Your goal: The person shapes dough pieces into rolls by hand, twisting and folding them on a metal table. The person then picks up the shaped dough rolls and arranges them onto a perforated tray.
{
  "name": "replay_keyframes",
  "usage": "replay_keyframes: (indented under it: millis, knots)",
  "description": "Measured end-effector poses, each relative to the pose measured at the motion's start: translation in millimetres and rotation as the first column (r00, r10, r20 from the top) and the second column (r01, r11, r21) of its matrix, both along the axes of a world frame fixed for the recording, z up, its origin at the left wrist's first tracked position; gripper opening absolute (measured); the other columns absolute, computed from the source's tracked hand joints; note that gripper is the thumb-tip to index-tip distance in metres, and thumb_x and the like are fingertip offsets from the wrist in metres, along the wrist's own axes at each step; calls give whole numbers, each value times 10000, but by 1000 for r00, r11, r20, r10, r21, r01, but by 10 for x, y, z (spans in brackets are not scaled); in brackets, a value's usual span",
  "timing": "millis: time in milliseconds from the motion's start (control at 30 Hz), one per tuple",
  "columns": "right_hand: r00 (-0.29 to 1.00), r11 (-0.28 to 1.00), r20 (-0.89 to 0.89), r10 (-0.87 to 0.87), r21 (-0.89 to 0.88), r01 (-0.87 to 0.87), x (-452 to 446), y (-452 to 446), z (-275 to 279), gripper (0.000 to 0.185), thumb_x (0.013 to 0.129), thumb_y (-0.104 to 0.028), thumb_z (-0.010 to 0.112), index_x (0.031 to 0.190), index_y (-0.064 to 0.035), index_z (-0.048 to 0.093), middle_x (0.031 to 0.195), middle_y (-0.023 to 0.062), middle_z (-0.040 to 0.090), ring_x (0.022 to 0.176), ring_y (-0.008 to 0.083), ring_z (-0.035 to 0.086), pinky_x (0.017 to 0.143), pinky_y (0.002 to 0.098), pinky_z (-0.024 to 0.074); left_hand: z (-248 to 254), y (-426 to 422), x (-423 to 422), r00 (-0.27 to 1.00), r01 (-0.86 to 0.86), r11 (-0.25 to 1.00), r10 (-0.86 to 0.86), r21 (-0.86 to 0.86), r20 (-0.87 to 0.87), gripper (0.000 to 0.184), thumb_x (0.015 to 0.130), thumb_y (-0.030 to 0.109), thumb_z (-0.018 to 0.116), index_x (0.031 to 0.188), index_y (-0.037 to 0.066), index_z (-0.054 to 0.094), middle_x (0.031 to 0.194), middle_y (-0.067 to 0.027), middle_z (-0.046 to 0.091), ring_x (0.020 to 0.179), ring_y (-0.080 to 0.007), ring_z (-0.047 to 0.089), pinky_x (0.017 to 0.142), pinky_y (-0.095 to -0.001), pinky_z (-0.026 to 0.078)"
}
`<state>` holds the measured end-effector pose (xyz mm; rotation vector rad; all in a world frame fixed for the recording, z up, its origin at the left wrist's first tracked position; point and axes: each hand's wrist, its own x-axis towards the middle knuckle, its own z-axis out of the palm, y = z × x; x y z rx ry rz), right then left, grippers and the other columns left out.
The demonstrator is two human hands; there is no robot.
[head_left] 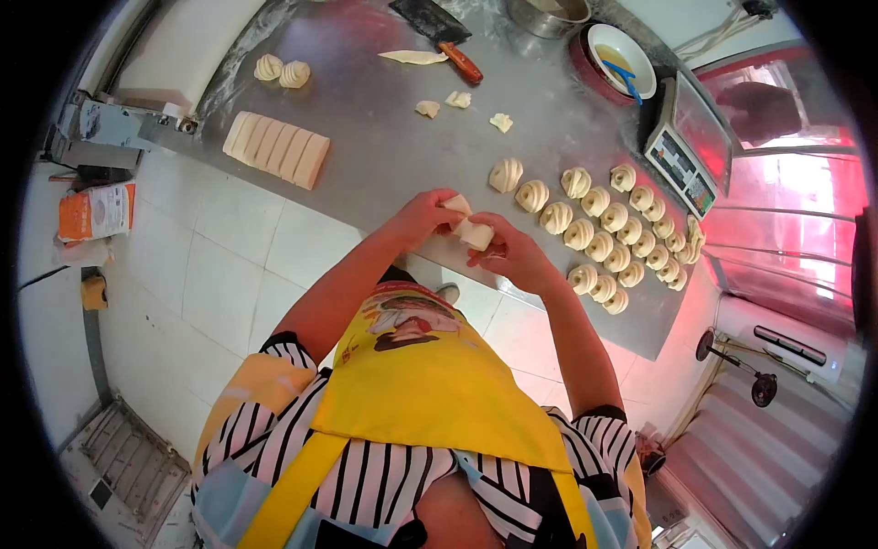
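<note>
Between my two hands is a pale strip of dough [475,234], held just over the near edge of the steel table. My left hand [426,220] pinches its upper left end. Around the lower right end, the fingers of my right hand [512,252] are closed. To the left lies a block of dough cut into slices [276,149]. Rows of twisted dough rolls [598,245] cover the right part of the table, and the closest one to my hands is just right of them. Small dough scraps [458,99] lie farther back.
A dough cutter with a red handle [461,62] lies at the back of the steel table [366,101]. Behind the rolls stand a digital scale [681,169], a white bowl [599,35] with a blue brush [624,80], and a metal pot [547,20]. Two twisted rolls [282,71] sit far left.
</note>
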<state>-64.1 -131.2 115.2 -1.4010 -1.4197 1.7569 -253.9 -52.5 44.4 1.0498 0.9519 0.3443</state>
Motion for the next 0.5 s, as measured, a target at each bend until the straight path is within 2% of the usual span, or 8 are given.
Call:
replay_keyframes:
  millis: [67, 167, 267, 300, 367, 467, 500]
  knots:
    - [985, 999, 173, -24, 45, 17, -45, 1, 11, 441, 782, 23, 573, 1202, -55, 463, 852, 43, 612, 785, 133, 607, 746, 294, 493, -135, -39, 43, 992, -64, 992, 75, -107, 106, 274, 778, 120, 621, 1046, 68, 608, 891, -7, 599, 761, -117, 543, 706, -278, 459]
    - [944, 981, 269, -192, 52, 185, -57, 61, 45, 256, 793, 1, 586, 1044, -16, 538, 710, -1, 592, 671, 117, 588, 684, 286, 491, -136, -147, 138, 996, -28, 998, 32, 50, -82, 260, 785, 122, 617, 1038, 65, 610, 893, -40, 616, 776, -136, 559, 703, -284, 458]
    - [908, 939, 253, -333, 184, 292, 125, 188, -315, 181, 822, -128, 611, 967, -33, 560, 743, 15, 599, 638, 132, 562, 610, 270, 475, 41, -316, 205, 913, 350, 883, -245, 314, -327, 239, 768, 101, 613, 998, 36, 605, 940, -89, 602, 823, -188, 564, 724, -303, 454]
    - [901, 917, 178, -396, 23, 399, 122, 149, -379, 179, 830, -145, 610, 966, -39, 564, 755, 17, 598, 646, 141, 564, 608, 276, 477, 52, -360, 204, 935, 332, 839, -233, 430, -267, 240, 759, 93, 614, 991, 32, 603, 953, -101, 592, 832, -210, 560, 728, -311, 454]
    - [842, 793, 54, -537, -309, 526, 75, 121, -519, 178, 845, -178, 606, 964, -49, 572, 779, 21, 595, 661, 157, 567, 604, 288, 481, 54, -399, 171, 965, 260, 718, -219, 645, -145, 243, 740, 79, 617, 976, 25, 597, 978, -124, 570, 849, -253, 553, 735, -327, 454]
    - [688, 562, -144, -711, -704, 434, 79, -18, -838, 172, 865, -198, 585, 978, -69, 571, 865, 44, 592, 746, 184, 590, 632, 330, 506, -138, -486, 167, 996, 88, 687, -68, 721, -57, 245, 718, 59, 615, 960, 27, 597, 996, -122, 527, 890, -282, 526, 749, -338, 445]
    - [634, 552, -222, -740, -739, 386, 74, -24, -921, 186, 869, -190, 566, 1004, -63, 554, 926, 70, 587, 810, 203, 600, 681, 373, 530, -146, -480, 165, 998, 57, 708, -43, 703, -37, 197, 718, 45, 625, 908, 17, 578, 1019, -108, 493, 884, -256, 511, 745, -322, 438]
